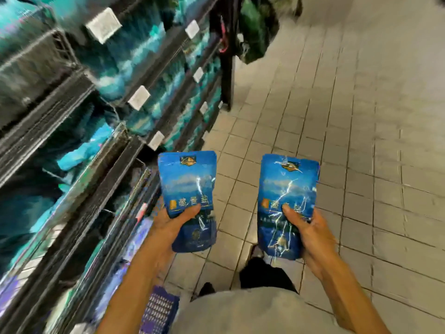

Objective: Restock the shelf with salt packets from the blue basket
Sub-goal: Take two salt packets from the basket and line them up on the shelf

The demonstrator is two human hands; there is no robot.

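Gripping one blue salt packet each, the left hand point(168, 225) and right hand point(310, 233) hold them upright, thumbs pressed across the fronts.

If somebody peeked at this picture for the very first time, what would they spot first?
Two shiny blue plastic salt packets jump out, held up side by side in the middle: the left hand grips the left packet and the right hand grips the right packet. To the left runs a blurry dark metal shelf full of teal packs, and a blue plastic basket peeks in at the bottom.
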